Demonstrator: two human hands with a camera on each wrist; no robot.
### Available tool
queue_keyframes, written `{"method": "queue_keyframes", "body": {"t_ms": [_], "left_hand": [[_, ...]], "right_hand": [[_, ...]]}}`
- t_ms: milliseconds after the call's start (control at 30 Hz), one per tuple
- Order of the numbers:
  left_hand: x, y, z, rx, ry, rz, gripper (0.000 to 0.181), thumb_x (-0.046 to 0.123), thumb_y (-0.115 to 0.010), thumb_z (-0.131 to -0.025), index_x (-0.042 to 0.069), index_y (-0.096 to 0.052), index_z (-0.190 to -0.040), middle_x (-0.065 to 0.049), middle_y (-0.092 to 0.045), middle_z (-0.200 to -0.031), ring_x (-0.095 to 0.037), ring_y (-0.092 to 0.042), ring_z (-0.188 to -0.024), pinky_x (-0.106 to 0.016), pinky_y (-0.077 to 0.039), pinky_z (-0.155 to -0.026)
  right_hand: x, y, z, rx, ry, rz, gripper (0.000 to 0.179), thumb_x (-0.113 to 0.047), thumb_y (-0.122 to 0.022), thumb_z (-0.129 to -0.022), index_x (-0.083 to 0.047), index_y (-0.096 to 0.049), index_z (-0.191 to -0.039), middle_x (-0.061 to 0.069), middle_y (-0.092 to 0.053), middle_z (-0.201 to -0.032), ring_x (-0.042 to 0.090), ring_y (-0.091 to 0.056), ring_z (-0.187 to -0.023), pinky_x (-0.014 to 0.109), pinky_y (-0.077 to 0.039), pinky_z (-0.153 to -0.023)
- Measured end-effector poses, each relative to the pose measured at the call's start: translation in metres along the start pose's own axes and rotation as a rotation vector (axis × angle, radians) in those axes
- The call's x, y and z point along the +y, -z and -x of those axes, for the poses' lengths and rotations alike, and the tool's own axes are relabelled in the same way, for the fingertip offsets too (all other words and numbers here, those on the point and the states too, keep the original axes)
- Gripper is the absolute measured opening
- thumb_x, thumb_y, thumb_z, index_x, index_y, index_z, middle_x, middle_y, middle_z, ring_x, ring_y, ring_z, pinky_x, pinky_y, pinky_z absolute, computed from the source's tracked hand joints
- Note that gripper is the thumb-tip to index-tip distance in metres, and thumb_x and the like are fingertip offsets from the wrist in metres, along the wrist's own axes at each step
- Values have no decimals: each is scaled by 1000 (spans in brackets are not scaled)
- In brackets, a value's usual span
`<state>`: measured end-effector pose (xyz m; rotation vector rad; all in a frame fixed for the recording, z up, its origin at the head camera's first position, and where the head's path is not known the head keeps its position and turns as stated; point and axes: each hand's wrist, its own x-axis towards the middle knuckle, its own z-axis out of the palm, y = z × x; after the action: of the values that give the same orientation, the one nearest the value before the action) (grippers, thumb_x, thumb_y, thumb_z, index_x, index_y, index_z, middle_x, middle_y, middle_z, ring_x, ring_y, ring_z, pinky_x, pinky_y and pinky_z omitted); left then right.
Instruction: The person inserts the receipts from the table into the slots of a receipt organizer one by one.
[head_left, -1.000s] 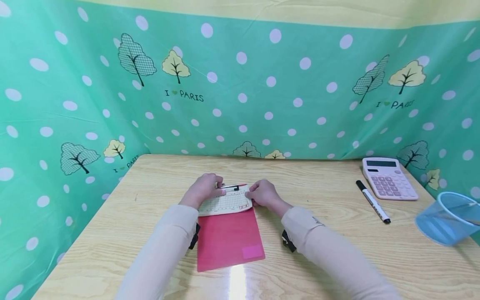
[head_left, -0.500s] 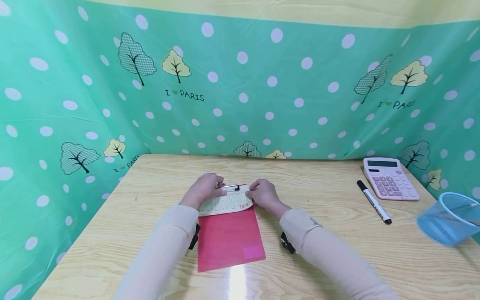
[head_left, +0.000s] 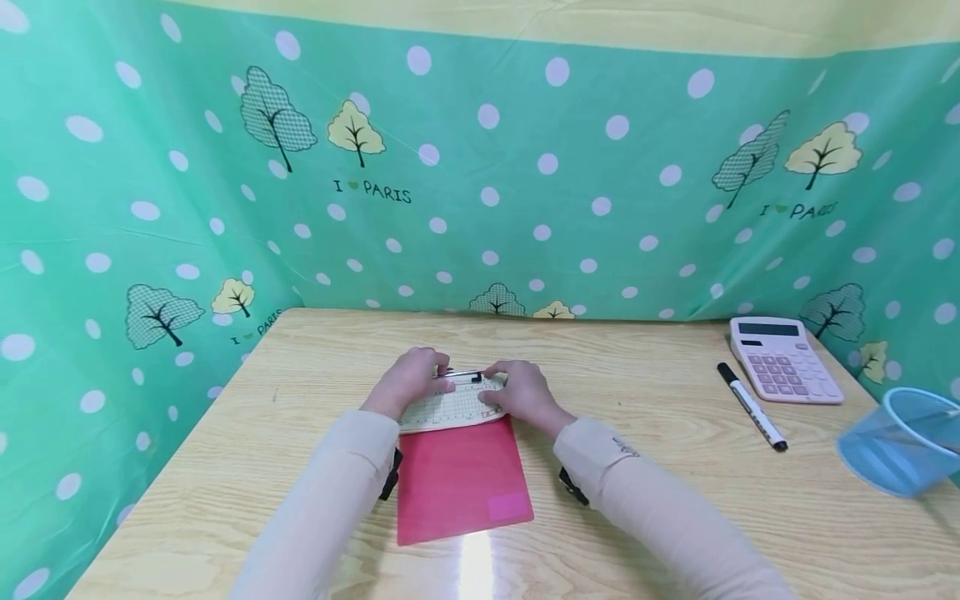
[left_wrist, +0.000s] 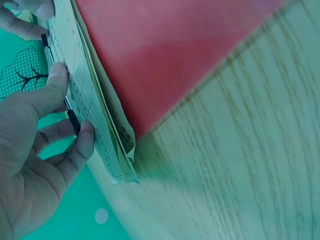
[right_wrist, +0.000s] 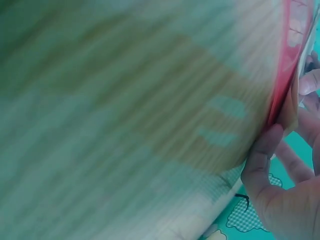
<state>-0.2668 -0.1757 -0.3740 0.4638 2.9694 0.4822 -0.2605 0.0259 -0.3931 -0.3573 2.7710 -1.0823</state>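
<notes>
A red folder lies on the table, bearing a stack of cream gridded paper sheets across its upper part. Along the top of the sheets runs a thin metal bar clip with black pieces. My left hand pinches this clip, its thumb on the front. In the left wrist view a fingertip sits beside one black piece, and the sheet edges fan apart slightly. At the upper right corner my right hand grips the sheets, thumb on the grid and a finger near the clip's other end.
On the right side of the wooden table are a pink calculator, a black-and-white marker and a blue mesh pen holder. A green dotted curtain hangs behind the table.
My right hand has shifted slightly left, from the sheets' right edge onto the corner, with its thumb farther over the grid. My left hand stays at the clip.
</notes>
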Motion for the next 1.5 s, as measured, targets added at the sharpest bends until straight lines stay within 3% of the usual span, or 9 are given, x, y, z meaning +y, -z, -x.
{"method": "queue_keyframes", "body": {"t_ms": [100,267,500,700,900,1133,1300,1433,1500], "left_hand": [[1,1,0,5,-3,-2,22,20,-78,-92,11,-61,-82,-6,-61,-83,-22,-53,-78,-37,-46,-75],[0,0,-1,13,-8,-40,22,23,-78,-92,12,-61,-82,-6,-61,-83,-22,-53,-77,-37,-45,-74],[2,-1,-1,7,-7,-132,21,28,-77,-92,15,-63,-86,-6,-64,-85,-23,-55,-75,-40,-49,-71],[4,0,3,28,-18,-230,19,32,-77,-92,17,-65,-89,-5,-69,-86,-23,-60,-75,-43,-51,-66],[4,-2,3,42,-37,-264,18,33,-77,-91,17,-70,-97,-6,-73,-94,-27,-67,-84,-48,-54,-68],[3,-9,10,115,-93,-255,25,28,-77,-91,9,-72,-107,-10,-71,-100,-33,-69,-93,-48,-56,-77],[-1,-15,22,108,-58,-218,39,25,-75,-94,3,-67,-124,-16,-66,-110,-36,-64,-102,-50,-54,-85],[-2,-14,37,46,-4,-147,60,28,-73,-96,0,-52,-144,-25,-58,-131,-42,-56,-120,-54,-47,-100],[-3,-14,44,37,23,-113,70,28,-74,-95,-3,-44,-149,-28,-53,-140,-45,-52,-127,-55,-43,-104]], "right_hand": [[-1,2,0,1,8,14,39,-21,-82,-87,-10,-73,-123,12,-68,-127,25,-60,-95,43,-47,-98],[-3,4,0,-5,11,50,39,-23,-83,-86,-11,-73,-122,13,-64,-133,36,-52,-131,51,-38,-110],[-6,3,-2,-33,-10,108,38,-24,-82,-88,-12,-73,-123,15,-64,-133,38,-49,-134,50,-38,-111],[-9,3,-3,-50,34,191,37,-23,-81,-89,-7,-73,-122,12,-68,-125,34,-55,-121,47,-42,-105],[-14,5,-1,-50,52,243,37,-24,-81,-89,-7,-74,-121,11,-70,-120,29,-58,-110,44,-47,-97],[-15,5,-1,-45,33,261,38,-25,-81,-89,-8,-74,-122,10,-69,-121,22,-58,-96,38,-49,-79],[-14,3,-2,-50,63,247,35,-22,-80,-90,-6,-74,-120,11,-69,-124,17,-51,-75,30,-43,-64],[-15,1,-3,-68,120,299,15,-18,-77,-92,-3,-78,-94,13,-73,-103,17,-47,-67,30,-42,-61],[-17,0,-3,-81,138,358,19,-16,-76,-93,-3,-73,-80,13,-69,-93,18,-48,-68,31,-44,-62]]}}
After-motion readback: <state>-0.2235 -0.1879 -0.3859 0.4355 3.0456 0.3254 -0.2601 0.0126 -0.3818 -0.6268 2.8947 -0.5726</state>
